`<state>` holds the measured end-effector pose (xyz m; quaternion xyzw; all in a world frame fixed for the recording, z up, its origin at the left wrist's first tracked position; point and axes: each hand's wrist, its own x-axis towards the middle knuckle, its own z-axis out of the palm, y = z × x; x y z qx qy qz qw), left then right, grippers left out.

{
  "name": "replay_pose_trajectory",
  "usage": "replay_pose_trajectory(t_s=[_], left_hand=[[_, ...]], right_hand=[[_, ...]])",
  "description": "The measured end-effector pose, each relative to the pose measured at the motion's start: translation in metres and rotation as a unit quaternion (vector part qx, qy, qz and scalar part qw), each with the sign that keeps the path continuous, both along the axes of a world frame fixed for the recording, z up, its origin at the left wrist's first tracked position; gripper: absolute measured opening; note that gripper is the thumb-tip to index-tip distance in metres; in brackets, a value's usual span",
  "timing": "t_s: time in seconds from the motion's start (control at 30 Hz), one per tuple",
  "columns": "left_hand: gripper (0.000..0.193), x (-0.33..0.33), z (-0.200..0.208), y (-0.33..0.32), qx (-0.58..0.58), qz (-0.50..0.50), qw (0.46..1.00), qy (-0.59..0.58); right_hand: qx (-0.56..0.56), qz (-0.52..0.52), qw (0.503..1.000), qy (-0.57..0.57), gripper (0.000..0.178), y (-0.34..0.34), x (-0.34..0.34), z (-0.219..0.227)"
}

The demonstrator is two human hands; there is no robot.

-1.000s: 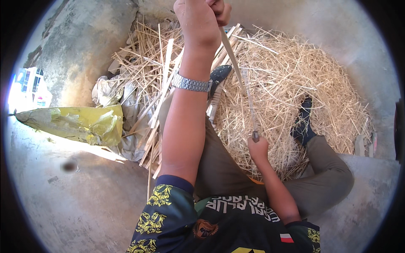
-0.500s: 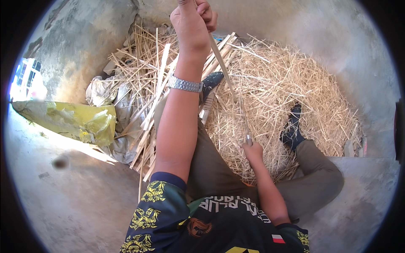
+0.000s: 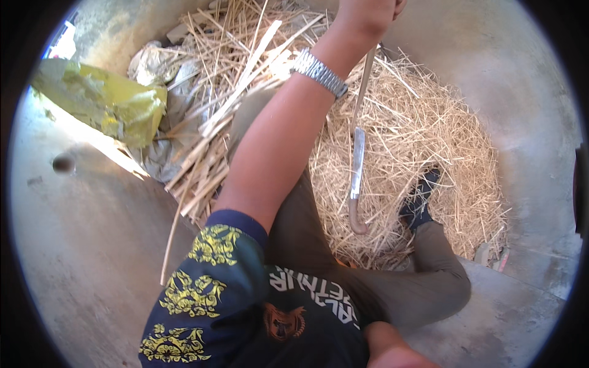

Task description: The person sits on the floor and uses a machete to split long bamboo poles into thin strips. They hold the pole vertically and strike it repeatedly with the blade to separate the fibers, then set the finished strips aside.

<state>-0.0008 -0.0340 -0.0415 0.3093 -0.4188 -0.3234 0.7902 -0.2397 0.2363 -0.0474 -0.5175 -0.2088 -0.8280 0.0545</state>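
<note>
My left hand [image 3: 368, 17] is at the top edge, wearing a metal watch [image 3: 319, 73] on its wrist. Its visible fingers are curled, closed on a thin bamboo-like strip [image 3: 363, 92] that runs down below it; the fingertips are cut off by the edge. Near the strip's lower end is a knife [image 3: 356, 178] with a metal blade and a curved wooden handle, no hand on it. Whether the blade touches the strip or rests on the straw beneath, I cannot tell. Only part of my right arm [image 3: 392, 351] shows at the lower edge; its hand is out of view.
Pale shavings [image 3: 442, 122] cover the floor around my outstretched legs. Split strips [image 3: 227, 116] lie piled to the left, beside a yellow plastic sack [image 3: 110, 101] and a crumpled whitish one. Concrete walls [image 3: 521, 80] curve around, and my dark shoe [image 3: 420, 196] rests among the shavings.
My right hand has let go of the knife handle and left the picture. My left hand has moved right in the picture, still with the strip, as the view shifted.
</note>
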Motion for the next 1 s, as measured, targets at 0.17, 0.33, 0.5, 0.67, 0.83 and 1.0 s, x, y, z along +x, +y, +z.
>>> replay_pose_trajectory(t_s=[0.17,0.33,0.5,0.67,0.83,1.0], left_hand=[[0.065,0.013,-0.001,0.006,-0.026,0.001,0.999,-0.025],[0.066,0.010,-0.003,-0.007,-0.041,-0.004,0.999,-0.033],[0.067,0.011,-0.007,-0.009,-0.032,0.008,0.998,-0.057],[0.068,0.010,-0.005,-0.006,-0.026,0.023,0.997,-0.072],[0.067,0.010,-0.006,-0.011,-0.027,-0.004,0.999,-0.046],[0.066,0.009,-0.006,-0.010,-0.025,0.000,0.999,-0.044]], right_hand=[[0.115,-0.064,0.968,0.215,0.030,0.027,-0.041,0.027],[0.109,-0.030,0.970,0.216,0.027,0.019,-0.029,0.024],[0.121,-0.018,0.967,0.225,0.025,0.018,-0.027,0.026],[0.125,-0.005,0.964,0.236,0.024,0.019,-0.026,0.030],[0.128,-0.009,0.962,0.241,0.024,0.017,-0.027,0.031],[0.134,-0.004,0.961,0.244,0.025,0.021,-0.027,0.033]])
